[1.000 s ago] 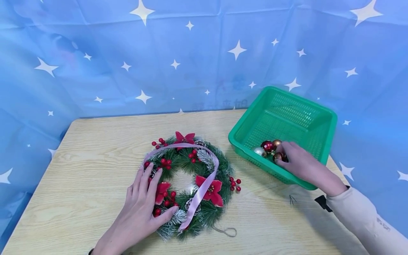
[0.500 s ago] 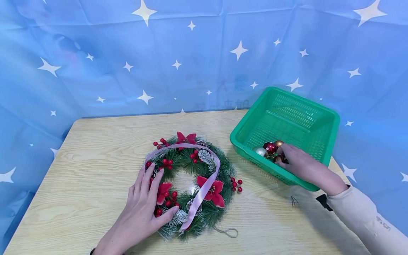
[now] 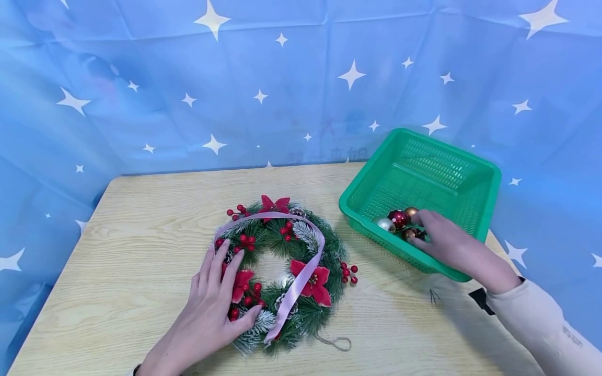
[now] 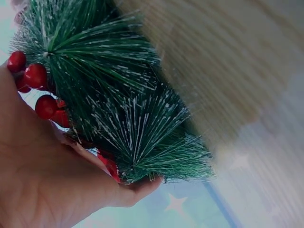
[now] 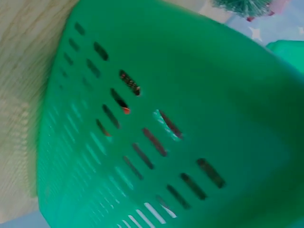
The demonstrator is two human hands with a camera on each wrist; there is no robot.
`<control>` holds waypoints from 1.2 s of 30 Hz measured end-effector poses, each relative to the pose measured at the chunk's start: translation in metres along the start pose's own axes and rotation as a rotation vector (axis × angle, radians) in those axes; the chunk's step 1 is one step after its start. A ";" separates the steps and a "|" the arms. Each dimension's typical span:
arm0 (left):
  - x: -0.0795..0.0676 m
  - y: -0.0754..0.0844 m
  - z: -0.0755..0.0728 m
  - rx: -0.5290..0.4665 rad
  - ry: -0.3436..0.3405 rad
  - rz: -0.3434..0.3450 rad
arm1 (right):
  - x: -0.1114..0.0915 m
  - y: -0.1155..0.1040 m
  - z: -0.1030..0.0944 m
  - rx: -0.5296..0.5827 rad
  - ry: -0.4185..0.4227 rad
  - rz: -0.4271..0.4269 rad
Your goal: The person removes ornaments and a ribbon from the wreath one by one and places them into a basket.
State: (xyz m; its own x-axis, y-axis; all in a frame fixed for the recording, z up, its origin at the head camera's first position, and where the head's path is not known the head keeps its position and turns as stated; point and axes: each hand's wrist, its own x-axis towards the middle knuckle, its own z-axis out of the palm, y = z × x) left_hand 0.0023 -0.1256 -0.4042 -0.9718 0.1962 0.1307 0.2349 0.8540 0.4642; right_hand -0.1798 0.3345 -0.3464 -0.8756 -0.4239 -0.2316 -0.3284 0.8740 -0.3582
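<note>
In the head view, a Christmas wreath [image 3: 329,250] of frosted green sprigs, red flowers, berries and pine cones lies flat on the table. A pale purple ribbon [image 3: 301,282] loops over it. My left hand [image 3: 207,303] rests spread on the wreath's left side; the left wrist view shows the thumb along its edge. My right hand [image 3: 444,240] reaches into a green basket [image 3: 423,141], bent fingers at a brown bauble [image 3: 411,233]; I cannot tell whether it is gripped. Beside it lie a red bauble [image 3: 398,218], a gold bauble [image 3: 411,211] and a silver bauble [image 3: 385,225].
The basket stands at the table's right edge, and its slotted wall fills most of the right wrist view. A twine loop [image 3: 336,342] sticks out from the wreath's lower side onto the wooden table [image 3: 141,235]. A blue star-patterned cloth [image 3: 282,68] hangs behind.
My right thumb and fingers have spread a little apart by the brown bauble, which shows more now. My left hand stays on the wreath. Wreath and basket keep their places.
</note>
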 end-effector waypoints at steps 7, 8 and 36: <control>0.003 -0.002 -0.001 -0.028 -0.018 0.031 | -0.011 -0.014 0.001 0.033 0.192 -0.030; 0.003 -0.003 -0.001 -0.030 -0.023 0.033 | -0.013 -0.016 0.003 0.039 0.235 -0.049; 0.005 -0.010 -0.005 -0.018 -0.011 0.088 | 0.005 -0.086 0.092 0.208 0.028 -0.339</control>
State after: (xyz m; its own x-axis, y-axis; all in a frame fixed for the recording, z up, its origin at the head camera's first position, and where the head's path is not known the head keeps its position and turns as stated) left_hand -0.0051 -0.1354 -0.4036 -0.9476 0.2754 0.1617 0.3193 0.8246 0.4670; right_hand -0.1230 0.2351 -0.4001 -0.7400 -0.6711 -0.0445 -0.5247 0.6174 -0.5861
